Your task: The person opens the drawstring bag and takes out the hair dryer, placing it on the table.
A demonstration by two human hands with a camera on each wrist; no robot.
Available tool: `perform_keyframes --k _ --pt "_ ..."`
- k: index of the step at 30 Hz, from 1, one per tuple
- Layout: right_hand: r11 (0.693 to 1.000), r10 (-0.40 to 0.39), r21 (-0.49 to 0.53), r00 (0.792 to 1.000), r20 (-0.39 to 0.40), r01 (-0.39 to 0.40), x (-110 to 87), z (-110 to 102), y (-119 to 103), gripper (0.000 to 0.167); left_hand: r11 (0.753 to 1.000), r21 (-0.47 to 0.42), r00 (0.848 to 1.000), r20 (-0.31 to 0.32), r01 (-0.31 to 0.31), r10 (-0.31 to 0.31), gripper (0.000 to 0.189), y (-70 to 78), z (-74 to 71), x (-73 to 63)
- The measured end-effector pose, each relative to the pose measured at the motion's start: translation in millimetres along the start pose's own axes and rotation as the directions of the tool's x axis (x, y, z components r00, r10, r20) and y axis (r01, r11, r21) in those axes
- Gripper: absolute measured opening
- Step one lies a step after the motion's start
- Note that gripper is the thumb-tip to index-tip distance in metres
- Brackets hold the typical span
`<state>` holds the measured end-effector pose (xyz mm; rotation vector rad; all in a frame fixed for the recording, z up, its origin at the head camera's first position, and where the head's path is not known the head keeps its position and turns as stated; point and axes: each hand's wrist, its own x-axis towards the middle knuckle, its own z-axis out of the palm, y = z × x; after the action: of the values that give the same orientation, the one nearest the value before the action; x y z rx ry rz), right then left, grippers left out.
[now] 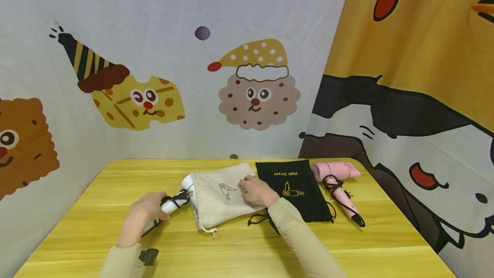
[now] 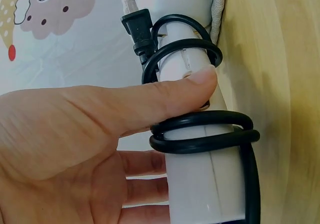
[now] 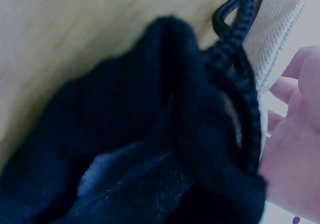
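Observation:
My left hand (image 1: 143, 213) grips the handle of a white hair dryer (image 1: 170, 206). In the left wrist view its thumb lies across the handle (image 2: 195, 171), between loops of black cord (image 2: 202, 144), with the plug (image 2: 137, 26) beside it. The dryer's head end is inside a beige drawstring bag (image 1: 214, 196), with part of the white barrel showing at the bag's left edge. My right hand (image 1: 256, 191) holds the bag near its right end with bent fingers. In the right wrist view that hand (image 3: 297, 149) is partly cut off.
A black drawstring bag marked Hair Dryer (image 1: 279, 183) lies right of the beige one, its dark cloth (image 3: 125, 108) close to my right wrist. Beyond it rests a pink hair dryer (image 1: 335, 177) with a wrapped black cord. A printed curtain (image 1: 162, 20) hangs behind the wooden table (image 1: 216, 252).

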<state>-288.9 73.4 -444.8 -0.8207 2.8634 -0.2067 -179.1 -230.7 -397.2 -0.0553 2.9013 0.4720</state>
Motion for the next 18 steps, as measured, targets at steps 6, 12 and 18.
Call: perform_keyframes --k 6,12,18 --pt "1.000 0.015 -0.014 1.000 0.007 -0.015 0.2 -0.1 -2.0 0.037 1.000 0.001 1.000 0.005 0.009 -0.009 0.070 -1.1 -0.9 -2.2" --pt "0.999 0.038 -0.028 0.999 0.011 -0.037 -0.6 -1.3 -4.4 0.037 1.000 -0.009 1.000 0.007 0.025 -0.025 0.071 -0.1 -2.9 -3.9" --pt "0.998 0.047 -0.043 0.999 0.025 -0.046 -0.3 -2.3 -6.2 0.037 0.999 -0.002 0.999 0.009 0.039 -0.039 0.071 1.4 -4.9 -5.7"
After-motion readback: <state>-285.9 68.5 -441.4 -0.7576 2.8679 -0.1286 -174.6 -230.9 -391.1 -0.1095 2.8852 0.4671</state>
